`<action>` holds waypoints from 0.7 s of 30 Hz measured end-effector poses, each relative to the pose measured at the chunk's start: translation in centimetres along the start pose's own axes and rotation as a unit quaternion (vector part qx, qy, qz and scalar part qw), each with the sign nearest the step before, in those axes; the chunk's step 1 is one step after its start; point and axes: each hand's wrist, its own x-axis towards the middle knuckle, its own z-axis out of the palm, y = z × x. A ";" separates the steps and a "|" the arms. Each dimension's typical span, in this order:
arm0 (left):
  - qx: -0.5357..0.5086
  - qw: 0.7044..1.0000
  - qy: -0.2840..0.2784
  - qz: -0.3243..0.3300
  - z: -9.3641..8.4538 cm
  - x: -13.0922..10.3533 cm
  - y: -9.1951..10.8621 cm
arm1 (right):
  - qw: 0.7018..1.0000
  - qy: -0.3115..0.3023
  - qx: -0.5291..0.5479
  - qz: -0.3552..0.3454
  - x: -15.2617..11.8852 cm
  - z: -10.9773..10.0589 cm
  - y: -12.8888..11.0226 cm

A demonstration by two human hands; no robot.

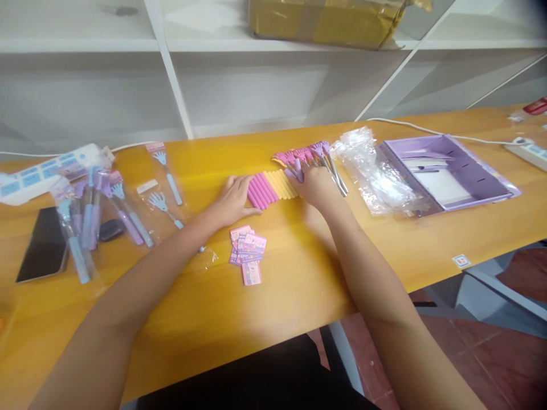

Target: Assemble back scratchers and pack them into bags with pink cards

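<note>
My left hand (234, 202) lies at the left end of a row of pink handles (261, 191), its fingers and thumb spread apart against them. Yellow handles (280, 185) continue the row to the right. My right hand (317, 185) is closed round a purple back scratcher handle (298, 169); how many it holds is hidden. Just behind it lie pink and purple hand-shaped back scratcher heads (303, 152), with silver rods (337, 173) sticking out to the right. A small pile of pink and purple cards (250, 249) lies in front of the row.
Bagged back scratchers (92, 210) lie at the left with a black phone (43, 245) and a white power strip (47, 173). Clear plastic bags (376, 171) and an open purple box (482, 176) are at the right. A taped carton (329, 20) sits on the shelf above.
</note>
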 end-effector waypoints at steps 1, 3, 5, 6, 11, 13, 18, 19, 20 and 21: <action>0.004 1.000 0.001 0.000 0.0 0.0 0.0 | 1.000 -0.001 -0.001 0.001 0.0 0.0 0.0; 0.009 1.000 0.003 0.002 0.1 0.0 0.0 | 1.000 -0.003 -0.001 0.004 0.0 -0.1 -0.2; 0.010 1.000 0.004 0.004 0.1 0.0 0.0 | 1.000 -0.005 0.005 0.005 -0.1 -0.2 -0.3; 0.009 1.000 0.005 0.005 0.1 0.0 0.0 | 1.000 -0.006 0.009 0.006 -0.1 -0.3 -0.4; 0.008 1.000 0.003 0.007 0.1 0.0 -0.1 | 1.000 0.005 0.014 0.004 -0.2 -0.8 -0.2; 0.005 1.000 0.000 0.004 0.2 0.0 -0.1 | 1.000 0.008 0.011 0.011 -0.2 -1.0 0.1; 0.005 1.000 -0.001 0.001 0.2 0.0 -0.1 | 0.999 -0.011 0.018 0.024 -0.2 -0.9 0.6; 0.007 1.000 0.000 0.000 0.1 0.0 0.0 | 1.000 -0.010 0.018 0.024 -0.2 -0.7 0.6; 0.007 1.000 0.001 0.000 0.1 0.0 0.0 | 1.000 -0.007 0.017 0.023 -0.2 -0.5 0.6; 0.006 1.000 0.002 0.001 0.1 0.0 0.0 | 1.000 -0.003 0.014 0.023 -0.2 -0.4 0.7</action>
